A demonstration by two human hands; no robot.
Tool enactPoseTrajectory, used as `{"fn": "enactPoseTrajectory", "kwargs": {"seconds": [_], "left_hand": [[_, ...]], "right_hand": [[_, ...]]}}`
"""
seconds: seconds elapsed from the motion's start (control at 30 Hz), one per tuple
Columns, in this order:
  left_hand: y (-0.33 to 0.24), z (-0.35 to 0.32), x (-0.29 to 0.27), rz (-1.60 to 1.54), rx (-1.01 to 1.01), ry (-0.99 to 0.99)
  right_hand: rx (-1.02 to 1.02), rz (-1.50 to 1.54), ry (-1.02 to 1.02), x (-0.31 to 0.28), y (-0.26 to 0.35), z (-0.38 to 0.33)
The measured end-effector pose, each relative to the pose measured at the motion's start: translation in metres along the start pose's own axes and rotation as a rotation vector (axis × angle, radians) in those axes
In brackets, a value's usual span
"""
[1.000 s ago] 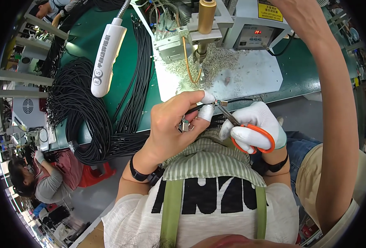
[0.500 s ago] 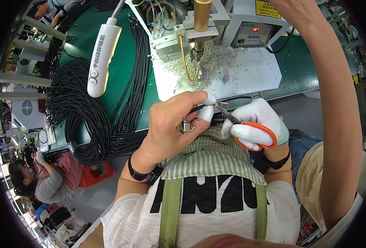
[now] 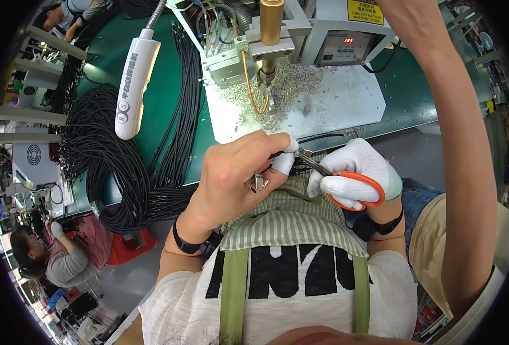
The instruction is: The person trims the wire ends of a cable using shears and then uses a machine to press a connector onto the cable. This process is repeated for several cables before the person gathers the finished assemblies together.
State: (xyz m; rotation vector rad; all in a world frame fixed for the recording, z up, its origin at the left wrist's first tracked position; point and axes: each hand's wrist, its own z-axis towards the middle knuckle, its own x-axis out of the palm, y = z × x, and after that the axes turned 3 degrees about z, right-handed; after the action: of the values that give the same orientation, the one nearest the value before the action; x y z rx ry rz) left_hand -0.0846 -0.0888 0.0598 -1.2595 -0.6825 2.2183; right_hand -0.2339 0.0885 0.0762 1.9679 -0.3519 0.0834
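Observation:
My left hand (image 3: 237, 178) is bare apart from a white finger cot on the index fingertip. It pinches a thin black cable (image 3: 323, 137) whose small metal connector (image 3: 258, 183) shows below the fingers. My right hand (image 3: 355, 172) wears a white glove and grips orange-handled scissors (image 3: 346, 181). The scissor blades point left and meet the cable right at my left fingertips. Both hands are held over my lap, at the near edge of the green bench (image 3: 168, 86).
A white sheet (image 3: 335, 106) strewn with small metal bits lies under a brass-tipped machine head (image 3: 269, 34). A grey control box (image 3: 346, 34) stands behind. Bundles of black cables (image 3: 111, 155) and a white lamp head (image 3: 134, 86) fill the left. Another person's arm (image 3: 467, 149) reaches across on the right.
Both hands have held their pose; the scissors stay at the cable by my left fingertips. The view has shifted slightly, bringing the bench and machine lower in the picture.

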Motion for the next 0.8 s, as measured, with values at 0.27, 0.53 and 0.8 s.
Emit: {"fn": "enactPoseTrajectory", "kwargs": {"seconds": [0.27, 0.53, 0.8], "left_hand": [[-0.0020, -0.0011, 0.0011, -0.019, -0.018, 0.020], [-0.0037, -0.0006, 0.0029, -0.050, -0.022, 0.024], [-0.0041, -0.0003, 0.0034, -0.062, -0.013, 0.032]], "right_hand": [[-0.012, -0.021, 0.028, -0.0006, -0.0027, -0.0014], [0.018, 0.014, 0.054, -0.0043, -0.0049, -0.0042], [-0.003, -0.055, 0.130, -0.0097, -0.0045, -0.0025]]}}
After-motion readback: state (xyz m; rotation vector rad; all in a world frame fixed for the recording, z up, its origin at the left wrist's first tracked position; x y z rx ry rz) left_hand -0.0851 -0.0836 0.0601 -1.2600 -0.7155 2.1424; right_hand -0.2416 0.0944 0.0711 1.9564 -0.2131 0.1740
